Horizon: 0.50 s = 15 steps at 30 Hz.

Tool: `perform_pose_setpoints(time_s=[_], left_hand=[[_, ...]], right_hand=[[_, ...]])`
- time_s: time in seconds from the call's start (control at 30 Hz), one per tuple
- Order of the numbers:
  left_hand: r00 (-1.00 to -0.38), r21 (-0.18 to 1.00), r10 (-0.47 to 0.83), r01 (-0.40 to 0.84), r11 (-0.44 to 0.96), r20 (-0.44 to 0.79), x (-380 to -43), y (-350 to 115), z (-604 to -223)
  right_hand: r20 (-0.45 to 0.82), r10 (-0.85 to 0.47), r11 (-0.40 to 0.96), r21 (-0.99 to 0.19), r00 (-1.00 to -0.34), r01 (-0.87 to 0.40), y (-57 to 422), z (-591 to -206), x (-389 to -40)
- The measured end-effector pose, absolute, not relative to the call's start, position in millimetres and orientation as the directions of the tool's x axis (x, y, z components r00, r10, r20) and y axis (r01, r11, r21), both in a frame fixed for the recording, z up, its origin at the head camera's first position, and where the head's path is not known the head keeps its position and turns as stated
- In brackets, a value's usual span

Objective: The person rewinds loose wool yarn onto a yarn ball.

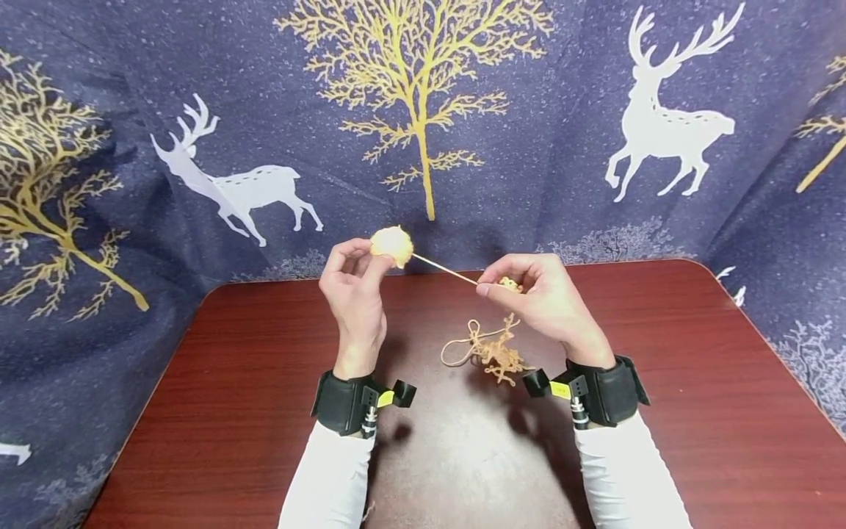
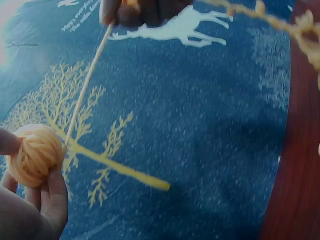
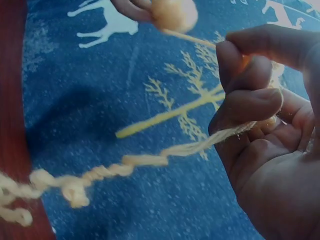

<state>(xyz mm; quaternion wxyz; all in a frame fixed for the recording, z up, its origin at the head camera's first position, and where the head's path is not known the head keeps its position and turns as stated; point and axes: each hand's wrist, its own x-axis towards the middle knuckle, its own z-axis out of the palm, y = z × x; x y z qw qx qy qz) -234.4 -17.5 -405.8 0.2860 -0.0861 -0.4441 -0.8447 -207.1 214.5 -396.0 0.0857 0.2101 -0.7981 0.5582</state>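
A small wound ball of yellow-orange yarn (image 2: pixel 36 154) sits between the thumb and fingers of my left hand (image 1: pixel 357 294), held up over the table's far edge. From the ball a taut strand (image 1: pixel 444 269) runs across to my right hand (image 1: pixel 538 297), which pinches it between thumb and fingertips. Some crinkled yarn is bunched inside the right hand's fingers. Below that hand trails a twisted, kinked length of yarn (image 3: pixel 145 160), leading toward a loose tangle of yarn (image 1: pixel 499 358) with a wide loop on its left.
A reddish-brown table (image 1: pixel 251 411) spreads beneath both hands. Behind it hangs a dark blue cloth (image 1: pixel 515 191) printed with white deer and golden trees. Black straps with small cameras (image 1: pixel 403 394) sit on both wrists.
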Motion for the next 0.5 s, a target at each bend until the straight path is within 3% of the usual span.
perform_pose_setpoints(time_s=[0.27,0.5], left_hand=[[-0.752,0.620,-0.550,0.635,-0.460,0.363,-240.2,-35.7,-401.5],[-0.734,0.595,-0.598,0.649,-0.475,0.324,-243.8,-54.8,-400.7]], right_hand=[[0.355,-0.242,0.296,-0.859,-0.903,-0.417,260.1,-401.2,-212.3],[0.160,-0.083,0.552,-0.814,-0.984,-0.179,316.1,-414.8,-215.6]])
